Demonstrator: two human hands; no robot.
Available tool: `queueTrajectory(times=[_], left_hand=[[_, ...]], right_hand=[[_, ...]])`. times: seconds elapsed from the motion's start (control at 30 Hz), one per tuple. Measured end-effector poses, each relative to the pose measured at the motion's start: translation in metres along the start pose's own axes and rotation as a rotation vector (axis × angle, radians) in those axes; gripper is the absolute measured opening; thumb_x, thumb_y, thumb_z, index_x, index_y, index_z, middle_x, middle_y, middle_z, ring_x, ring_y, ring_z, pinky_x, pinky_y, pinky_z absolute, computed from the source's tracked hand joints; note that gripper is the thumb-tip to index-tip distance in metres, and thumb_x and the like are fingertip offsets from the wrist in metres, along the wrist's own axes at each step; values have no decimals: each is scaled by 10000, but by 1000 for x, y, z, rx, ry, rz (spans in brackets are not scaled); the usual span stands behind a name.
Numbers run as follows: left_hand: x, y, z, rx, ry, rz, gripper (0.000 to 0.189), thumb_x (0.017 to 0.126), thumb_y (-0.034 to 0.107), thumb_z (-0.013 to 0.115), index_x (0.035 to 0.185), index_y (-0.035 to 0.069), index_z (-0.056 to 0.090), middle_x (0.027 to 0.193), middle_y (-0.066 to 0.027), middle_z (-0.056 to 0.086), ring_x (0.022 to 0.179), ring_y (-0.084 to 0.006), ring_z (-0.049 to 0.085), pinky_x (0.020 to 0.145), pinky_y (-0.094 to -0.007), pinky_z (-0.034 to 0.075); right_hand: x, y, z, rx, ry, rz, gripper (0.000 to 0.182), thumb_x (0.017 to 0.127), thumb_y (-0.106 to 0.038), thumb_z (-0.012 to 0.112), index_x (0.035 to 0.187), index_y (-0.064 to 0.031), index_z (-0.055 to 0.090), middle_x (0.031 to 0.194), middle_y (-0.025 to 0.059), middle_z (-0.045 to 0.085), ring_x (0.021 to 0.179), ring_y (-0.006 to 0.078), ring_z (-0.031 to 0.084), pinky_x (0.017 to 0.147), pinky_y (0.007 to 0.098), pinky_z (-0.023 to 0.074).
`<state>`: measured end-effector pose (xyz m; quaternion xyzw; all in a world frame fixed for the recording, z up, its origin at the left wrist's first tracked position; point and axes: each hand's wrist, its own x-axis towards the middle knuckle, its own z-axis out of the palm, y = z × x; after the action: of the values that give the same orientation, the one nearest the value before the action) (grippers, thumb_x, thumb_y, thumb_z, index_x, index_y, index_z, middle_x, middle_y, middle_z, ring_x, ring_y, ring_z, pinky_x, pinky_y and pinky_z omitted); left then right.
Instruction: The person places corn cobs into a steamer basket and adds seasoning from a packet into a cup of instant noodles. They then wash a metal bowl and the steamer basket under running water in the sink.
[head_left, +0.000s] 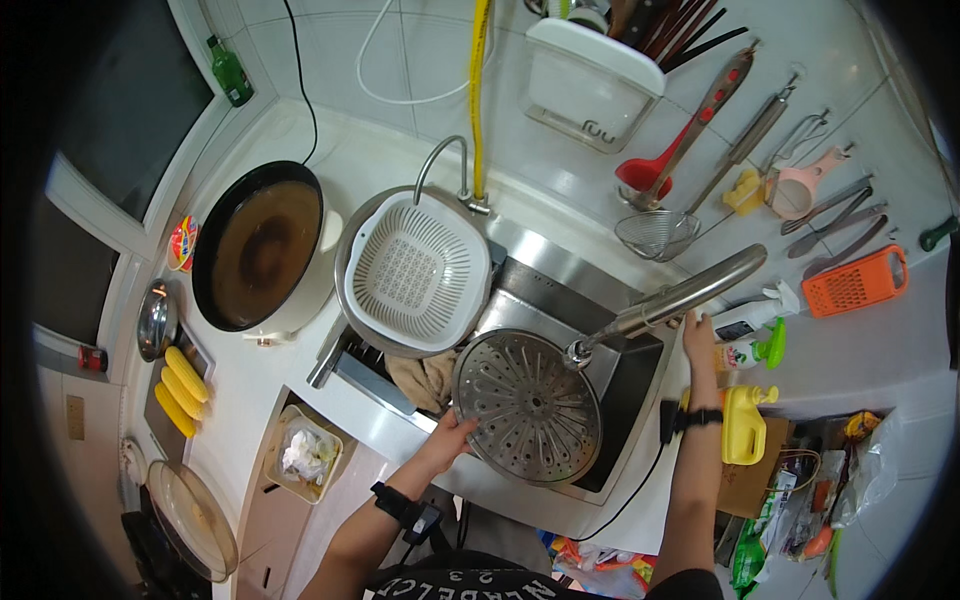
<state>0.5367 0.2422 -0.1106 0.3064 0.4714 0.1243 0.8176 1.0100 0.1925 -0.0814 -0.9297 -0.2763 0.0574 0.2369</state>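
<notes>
My left hand (448, 442) grips the near-left rim of a round perforated metal steamer plate (517, 442), held tilted over the sink (630, 416). Above the plate's right side hangs the spout head of a metal faucet (660, 304); no water stream is plain to see. Beyond the sink's right edge, my right hand (699, 341) reaches beside the faucet's base, close to the spray bottles. Whether its fingers close on a faucet handle is not clear. A white plastic colander (416, 274) rests in a metal basin (346, 300) at the sink's left, near a brown cloth (424, 379).
Left of the sink stands an electric pot (262, 247) of brownish liquid, with corn cobs (180, 382) nearby. A white spray bottle (757, 311), green-topped bottle (746, 354) and yellow jug (744, 427) line the right. Utensils hang on the wall, including a wire strainer (658, 234).
</notes>
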Motion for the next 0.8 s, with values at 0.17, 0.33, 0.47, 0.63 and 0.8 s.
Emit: queueTrajectory(times=[0.17, 0.33, 0.47, 0.63, 0.8], left_hand=[[-3, -1, 1, 29, 35, -32, 306, 888, 145, 471, 1186, 114, 408, 1057, 2, 555, 879, -106, 564, 620, -245, 496], [6, -10, 8, 19, 31, 28, 300, 887, 168, 484, 1179, 147, 421, 1039, 20, 549, 842, -92, 548, 594, -241, 472], [6, 8, 20, 90, 40, 13, 323, 889, 113, 439, 1207, 96, 386, 1090, -17, 522, 923, -134, 537, 710, -311, 486], [30, -3, 19, 27, -55, 36, 358, 889, 86, 411, 1239, 67, 336, 1135, -68, 498, 997, -194, 532, 796, -350, 489], [38, -16, 17, -8, -70, 20, 372, 896, 165, 451, 1254, 126, 360, 1134, -32, 507, 1020, -158, 516, 795, -340, 475]], right_hand=[[38, -1, 36, -35, -181, 33, 433, 850, -353, 432, 862, 37, 622, 775, 233, 619, 667, 348, 616, 585, 406, 492], [42, 25, 42, 351, -211, 102, 402, 857, -330, 438, 903, 33, 604, 734, 162, 621, 516, 272, 615, 401, 332, 489], [28, 23, 39, 616, -231, 290, 522, 877, -405, 409, 857, 95, 557, 666, 173, 603, 482, 274, 608, 363, 324, 498], [-40, 9, 20, 401, -659, 438, 435, 893, -379, 331, 900, 31, 477, 648, 166, 603, 518, 244, 615, 415, 306, 508], [-181, -130, 8, 561, -1176, 185, 327, 880, -336, 490, 962, -21, 523, 688, 92, 616, 598, 159, 618, 528, 247, 509]])
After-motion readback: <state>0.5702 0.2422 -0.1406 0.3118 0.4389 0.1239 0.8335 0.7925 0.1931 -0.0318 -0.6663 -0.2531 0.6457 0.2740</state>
